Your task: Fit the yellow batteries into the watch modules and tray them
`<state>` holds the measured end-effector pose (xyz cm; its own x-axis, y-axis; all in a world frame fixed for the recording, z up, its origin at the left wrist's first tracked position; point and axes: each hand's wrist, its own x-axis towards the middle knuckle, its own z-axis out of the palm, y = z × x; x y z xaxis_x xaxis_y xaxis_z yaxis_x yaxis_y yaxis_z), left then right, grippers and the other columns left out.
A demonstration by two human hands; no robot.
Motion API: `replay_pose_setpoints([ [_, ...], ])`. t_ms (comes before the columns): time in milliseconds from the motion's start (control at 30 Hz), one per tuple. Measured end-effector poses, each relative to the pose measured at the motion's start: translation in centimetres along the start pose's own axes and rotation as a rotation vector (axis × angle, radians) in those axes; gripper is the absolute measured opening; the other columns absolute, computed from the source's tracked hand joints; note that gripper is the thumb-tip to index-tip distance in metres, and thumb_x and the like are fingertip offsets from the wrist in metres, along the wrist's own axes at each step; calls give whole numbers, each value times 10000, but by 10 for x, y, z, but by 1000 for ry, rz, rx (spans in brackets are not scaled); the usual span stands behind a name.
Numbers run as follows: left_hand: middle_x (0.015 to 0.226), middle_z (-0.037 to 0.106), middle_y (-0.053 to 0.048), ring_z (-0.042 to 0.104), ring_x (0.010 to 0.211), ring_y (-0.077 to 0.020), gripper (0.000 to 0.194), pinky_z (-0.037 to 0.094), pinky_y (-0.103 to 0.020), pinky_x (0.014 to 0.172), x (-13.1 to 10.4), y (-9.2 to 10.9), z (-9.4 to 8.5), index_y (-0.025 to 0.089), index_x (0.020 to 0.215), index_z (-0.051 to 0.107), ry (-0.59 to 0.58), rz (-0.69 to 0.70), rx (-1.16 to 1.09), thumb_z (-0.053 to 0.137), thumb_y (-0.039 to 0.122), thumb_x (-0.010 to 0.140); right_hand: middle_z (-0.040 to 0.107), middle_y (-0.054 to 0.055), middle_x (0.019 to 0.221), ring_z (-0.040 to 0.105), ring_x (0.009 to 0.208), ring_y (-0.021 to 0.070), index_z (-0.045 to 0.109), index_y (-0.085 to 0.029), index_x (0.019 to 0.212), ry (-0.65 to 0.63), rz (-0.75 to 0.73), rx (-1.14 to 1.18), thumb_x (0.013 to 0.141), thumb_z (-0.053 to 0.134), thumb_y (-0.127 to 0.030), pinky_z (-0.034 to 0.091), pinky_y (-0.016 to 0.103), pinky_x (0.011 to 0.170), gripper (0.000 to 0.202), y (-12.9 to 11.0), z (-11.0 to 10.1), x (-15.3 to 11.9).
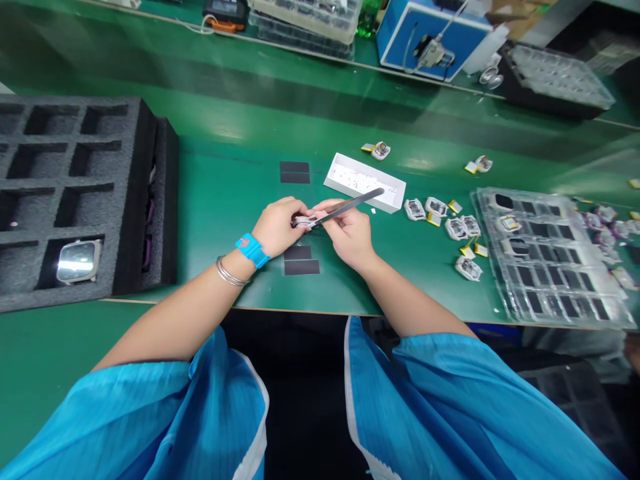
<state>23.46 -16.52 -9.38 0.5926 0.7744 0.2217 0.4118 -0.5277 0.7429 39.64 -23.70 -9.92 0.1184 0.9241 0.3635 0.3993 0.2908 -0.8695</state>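
Note:
My left hand (281, 225) is closed around a small white watch case (300, 221), mostly covered by the fingers. In my right hand (350, 233) is a pair of dark tweezers (356, 201), its rear end pointing up to the right and its tips at the watch case. Fingertips of both hands meet at the case, so the exact contact is hidden. Just behind the tweezers lies a white open box (345, 175) with tiny parts in it. Black rectangular strips (295, 172) lie beyond my hands, and more black strips (301, 267) lie below them.
Several white watch cases (415, 209) with yellow-edged batteries lie to the right. Beyond them are stacked clear trays (550, 253). A black foam tray (133, 200) holding a watch (79, 261) stands at left. A blue box (400, 33) sits on the back shelf.

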Motion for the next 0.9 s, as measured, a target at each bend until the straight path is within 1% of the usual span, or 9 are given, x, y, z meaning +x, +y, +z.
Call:
replay_pose_setpoints([
  [167,789,643,3,551,695,-143,140,442,-263,684,-1,1,0,160,829,693,4,26,-5,742,89,719,780,20,1004,742,950,186,751,-240,925,-11,-53,-82,961,602,-444,579,334,906,256,-8,-3,2],
  [367,789,635,-14,572,726,-164,73,438,-275,677,-1,0,-1,167,800,680,-21,14,17,715,139,742,780,7,1014,729,963,210,768,-279,909,-86,-95,-198,974,579,-410,570,359,930,240,-20,-3,3],
  [467,801,644,-13,574,719,-161,84,453,-275,675,0,-1,-2,176,815,688,-22,4,27,716,156,738,776,9,1019,721,962,214,767,-279,917,-85,-91,-191,968,584,-400,564,369,935,225,-20,-6,3],
  [567,828,667,-19,595,737,-159,123,481,-275,690,0,0,-5,177,853,704,-1,-7,21,726,161,734,768,14,1010,711,923,203,758,-264,990,6,-72,-164,963,576,-384,558,365,903,220,-15,-22,7],
  [633,850,684,-29,615,756,-159,128,499,-269,686,0,2,-8,174,866,710,25,-38,5,722,169,739,764,20,952,696,848,199,755,-247,1050,48,-20,-233,953,575,-336,551,361,844,223,-11,-39,12],
  [667,868,694,-34,627,769,-160,136,510,-266,684,0,2,-9,173,877,713,37,-60,-12,721,179,741,759,23,906,686,814,201,761,-235,1054,39,7,-301,938,589,-301,543,361,821,217,-10,-48,15],
  [733,900,712,-41,654,796,-167,206,536,-265,690,0,3,-10,176,933,718,59,-114,-72,732,221,732,749,30,833,671,801,211,782,-216,989,-32,35,-463,902,630,-235,521,372,830,176,-7,-63,20],
  [800,907,725,-44,680,816,-181,332,564,-278,711,0,2,-10,180,1010,711,65,-180,-172,760,279,696,751,42,835,666,857,221,789,-205,895,-118,22,-574,903,649,-219,495,397,907,141,-7,-70,23],
  [900,940,742,-54,709,858,-207,466,601,-324,785,1,0,-8,185,1036,694,43,-259,-355,807,339,610,753,55,937,655,959,217,777,-201,902,-142,-10,-523,911,693,-296,465,411,994,128,-8,-64,22],
])
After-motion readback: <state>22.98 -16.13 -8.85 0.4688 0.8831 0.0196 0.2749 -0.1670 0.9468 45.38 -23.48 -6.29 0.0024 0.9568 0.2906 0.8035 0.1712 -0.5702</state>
